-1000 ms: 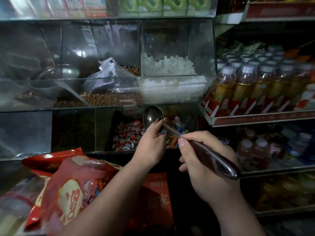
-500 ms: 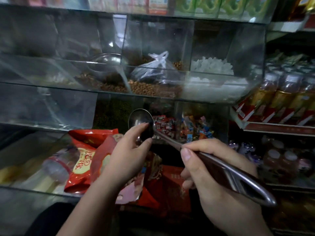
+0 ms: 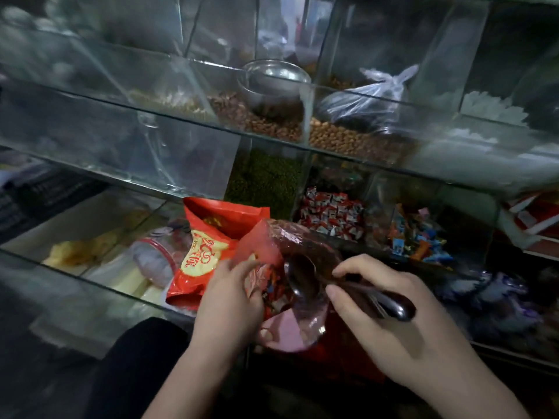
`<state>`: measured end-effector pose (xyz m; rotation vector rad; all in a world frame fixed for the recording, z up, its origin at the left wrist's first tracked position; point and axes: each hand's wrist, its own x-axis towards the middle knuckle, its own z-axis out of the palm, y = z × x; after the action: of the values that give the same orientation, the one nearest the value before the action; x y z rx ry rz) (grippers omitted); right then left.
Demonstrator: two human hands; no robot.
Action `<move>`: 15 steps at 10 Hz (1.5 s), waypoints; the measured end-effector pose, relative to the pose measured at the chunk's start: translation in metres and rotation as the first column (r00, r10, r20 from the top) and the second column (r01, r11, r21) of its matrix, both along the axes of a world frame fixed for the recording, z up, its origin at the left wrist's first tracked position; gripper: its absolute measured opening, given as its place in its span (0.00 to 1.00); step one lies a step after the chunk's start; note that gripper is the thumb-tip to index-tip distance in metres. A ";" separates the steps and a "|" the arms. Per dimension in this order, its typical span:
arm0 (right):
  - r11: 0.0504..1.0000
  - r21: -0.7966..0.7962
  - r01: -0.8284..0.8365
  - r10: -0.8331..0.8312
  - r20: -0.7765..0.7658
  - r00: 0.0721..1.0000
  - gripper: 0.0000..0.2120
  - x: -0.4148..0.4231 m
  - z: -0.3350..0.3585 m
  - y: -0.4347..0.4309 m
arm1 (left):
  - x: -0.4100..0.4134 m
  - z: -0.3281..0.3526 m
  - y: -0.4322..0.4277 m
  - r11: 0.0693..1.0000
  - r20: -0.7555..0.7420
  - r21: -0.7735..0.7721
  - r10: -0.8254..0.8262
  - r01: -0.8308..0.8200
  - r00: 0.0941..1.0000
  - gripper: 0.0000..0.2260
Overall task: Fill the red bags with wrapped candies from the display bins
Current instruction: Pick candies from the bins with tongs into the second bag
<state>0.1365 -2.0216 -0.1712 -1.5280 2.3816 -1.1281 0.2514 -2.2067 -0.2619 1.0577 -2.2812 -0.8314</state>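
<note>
My left hand (image 3: pixel 230 294) grips the rim of an open red bag (image 3: pixel 266 252) and holds its mouth wide; wrapped candies show inside. My right hand (image 3: pixel 384 316) is shut on the handle of a metal scoop (image 3: pixel 302 276), whose bowl sits inside the bag's mouth. A second red bag (image 3: pixel 208 237) with a cream label stands just left of it. Behind them are a bin of red-and-white wrapped candies (image 3: pixel 329 213) and, to the right, a bin of mixed blue and orange candies (image 3: pixel 420 234).
Glass bins on the shelf above hold peanuts (image 3: pixel 341 137), a metal bowl (image 3: pixel 272 83) and a tied clear plastic bag (image 3: pixel 372 98). Green beans (image 3: pixel 263 179) fill a bin behind the bags. A clear jar (image 3: pixel 154 261) lies at the left. Purple-wrapped sweets (image 3: pixel 499 294) lie at the right.
The scoop has come down from the candy bins into the open red bag. My left hand left the scoop's bowl and took hold of the bag's rim. The view turned left and down.
</note>
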 end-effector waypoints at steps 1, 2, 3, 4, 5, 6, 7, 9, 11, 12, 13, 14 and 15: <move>0.986 0.066 0.154 -0.141 -0.173 0.975 0.15 -0.012 -0.019 -0.017 | -0.013 -0.004 -0.005 0.999 0.019 0.032 -0.022 0.021 1.000 0.25; 0.925 0.073 0.373 -0.359 -0.154 0.921 0.22 -0.024 -0.034 -0.038 | -0.037 0.004 -0.013 0.994 -0.098 -0.005 -0.105 0.105 0.990 0.22; 0.883 0.015 0.469 -0.469 -0.005 0.883 0.24 -0.043 -0.044 -0.046 | -0.068 0.019 -0.014 0.985 -0.222 -0.056 -0.171 0.163 0.960 0.20; 0.845 -0.073 0.530 -0.524 0.088 0.847 0.22 -0.048 -0.050 -0.045 | -0.074 0.024 -0.014 0.977 -0.315 -0.049 -0.212 0.207 0.925 0.21; 0.848 0.010 0.530 -0.512 0.280 0.812 0.14 -0.047 -0.065 -0.046 | -0.061 0.005 -0.016 0.978 -0.249 0.080 -0.167 0.192 0.954 0.16; 0.832 0.035 0.553 -0.527 0.362 0.769 0.13 -0.050 -0.065 -0.044 | -0.044 0.003 -0.013 0.988 -0.111 0.090 -0.112 0.122 0.987 0.21; 0.802 -0.075 0.593 -0.528 0.376 0.762 0.14 -0.048 -0.054 -0.037 | -0.032 0.014 -0.021 0.995 -0.031 0.054 -0.087 0.089 0.996 0.28; 0.801 -0.046 0.597 -0.497 0.506 0.705 0.17 -0.045 -0.057 -0.036 | -0.032 0.022 -0.014 0.991 -0.030 0.059 -0.114 0.116 0.993 0.29; 0.751 -0.103 0.652 -0.418 0.689 0.591 0.16 -0.047 -0.056 -0.025 | -0.034 0.031 0.005 0.995 -0.066 -0.078 -0.075 0.070 0.995 0.32; 0.750 -0.096 0.654 -0.405 0.715 0.570 0.17 -0.047 -0.054 -0.019 | -0.035 0.043 0.019 0.967 -0.310 -0.253 -0.072 -0.009 0.948 0.22; 0.767 -0.130 0.628 -0.440 0.606 0.663 0.17 -0.044 -0.046 -0.009 | -0.042 0.042 0.029 0.954 -0.244 -0.274 -0.192 0.122 0.951 0.17; 0.759 -0.208 0.617 -0.429 0.553 0.715 0.16 -0.043 -0.033 0.004 | -0.058 0.028 0.034 0.958 0.047 -0.154 -0.238 0.242 0.970 0.18; 0.733 -0.252 0.631 -0.380 0.618 0.688 0.12 -0.045 -0.023 0.016 | -0.074 0.022 0.035 0.964 0.221 -0.042 -0.248 0.263 0.943 0.21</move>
<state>0.0915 -2.0058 -0.1946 -0.4094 2.2697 -2.0242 0.1769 -2.1714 -0.2397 0.8669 -2.6522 -0.7585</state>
